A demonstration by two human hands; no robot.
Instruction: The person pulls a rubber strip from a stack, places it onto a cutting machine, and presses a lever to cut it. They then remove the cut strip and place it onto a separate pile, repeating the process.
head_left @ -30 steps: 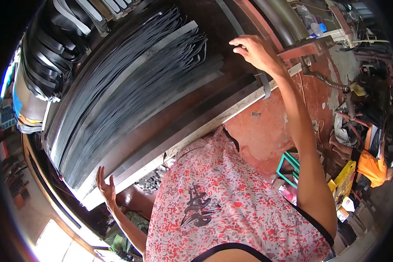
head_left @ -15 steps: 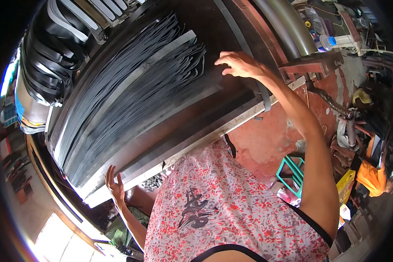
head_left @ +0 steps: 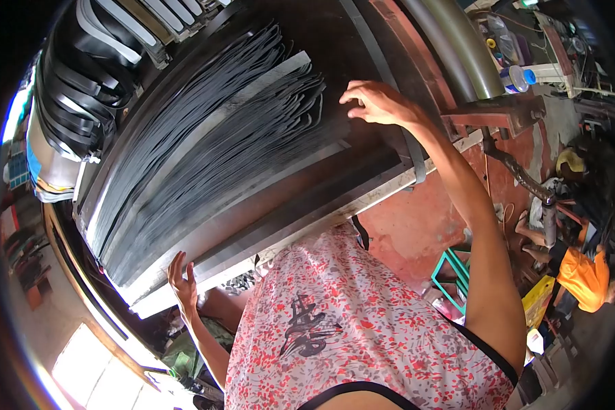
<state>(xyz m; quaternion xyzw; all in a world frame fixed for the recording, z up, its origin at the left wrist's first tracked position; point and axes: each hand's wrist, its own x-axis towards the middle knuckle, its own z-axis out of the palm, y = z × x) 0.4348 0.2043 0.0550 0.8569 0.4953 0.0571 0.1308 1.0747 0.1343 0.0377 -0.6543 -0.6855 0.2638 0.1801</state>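
My right hand (head_left: 381, 104) hovers over the right part of the dark worktable, fingers loosely bent and apart, with nothing seen in them. Just left of it are the looped, ragged ends of a thick bundle of thin black strips (head_left: 205, 137) fanned lengthwise over the table. One wider grey strip (head_left: 253, 85) lies on top of the bundle. My left hand (head_left: 182, 281) is at the table's near left edge, open, fingers pointing up and apart. Close to its fingertips, a broad dark strip (head_left: 287, 212) runs along the front edge.
Black curved bands (head_left: 75, 89) hang in a stack at the far left. Behind the table's right end lies a large metal roller (head_left: 458, 55) in a red frame (head_left: 478, 123). A green plastic frame (head_left: 451, 277) stands on the floor. At the right is a person in orange (head_left: 584, 277).
The view has tilted slightly. My left hand is a little higher with its fingers closer together; my right hand has barely moved. The person in orange shows more of their limbs.
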